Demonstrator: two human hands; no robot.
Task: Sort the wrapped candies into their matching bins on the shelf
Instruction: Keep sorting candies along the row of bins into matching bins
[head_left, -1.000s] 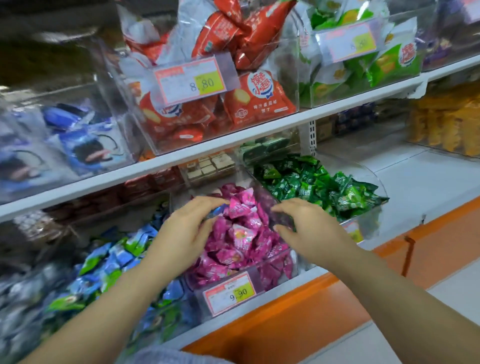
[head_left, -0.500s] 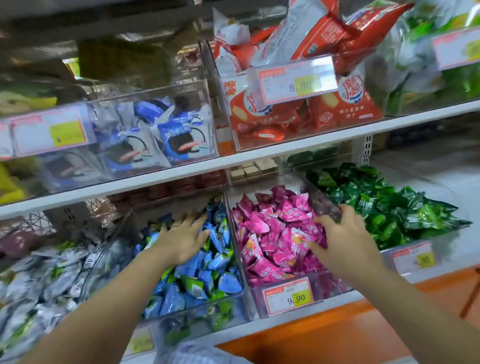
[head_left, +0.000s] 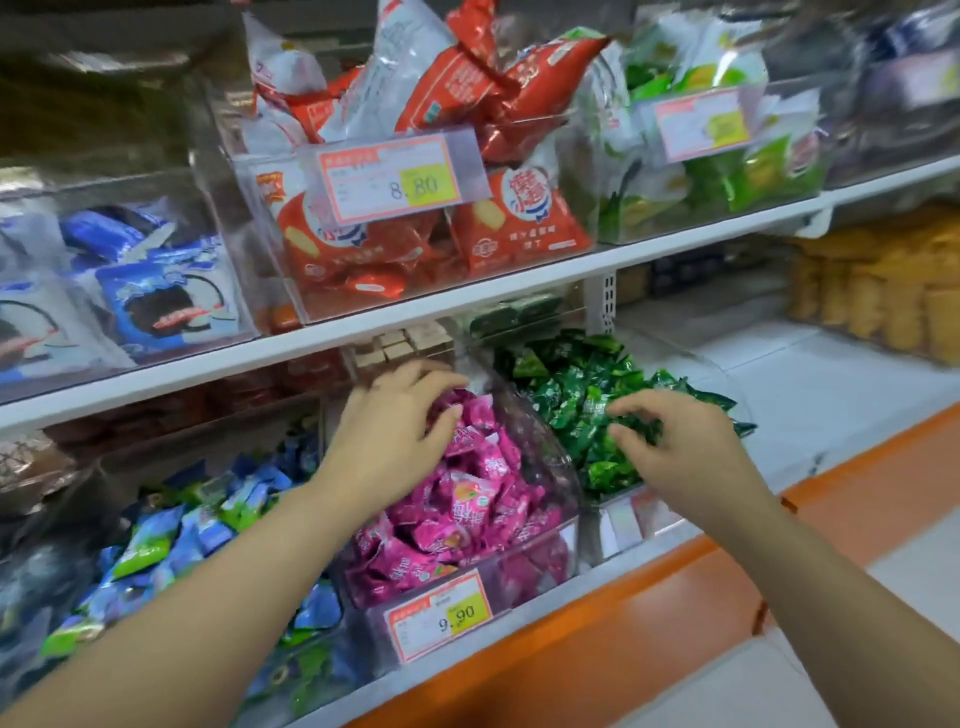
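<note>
- Nearest me: the 9.90 tag (head_left: 441, 616) on the front of the pink bin (head_left: 524, 577). The pink candies (head_left: 478, 509) are heaped well above its front wall.
- Low on my left, the blue candies (head_left: 171, 540) lie in their own bin. My left hand was in there half a second ago and it is out now.
- My left hand (head_left: 395, 436) now sits palm down on the top rear of the pink heap. The fingers are arched and the thumb touches a wrapper. Blur hides the fingertips, so I cannot tell if it holds a candy.
- My right hand (head_left: 680, 447) has left the pink heap and crossed the clear divider. It is now over the green candies (head_left: 571, 395).
- Its fingers are curled, with thumb and forefinger close together among the wrappers. I cannot tell whether they pinch one or only touch.
- The green bin (head_left: 618, 519) stands just right of the pink one, piled high at the back.
- My reading: both hands have stepped one bin to the right. Either each carries a stray home or each is hunting for the next one, and I cannot say which.
- I see no odd colour in the pink or green heaps. The blue bin looks mixed with green-tinted wrappers, but it is too blurred to judge.
- Farthest: the upper shelf (head_left: 467, 296) with red packs (head_left: 519, 228), not part of this job.
</note>
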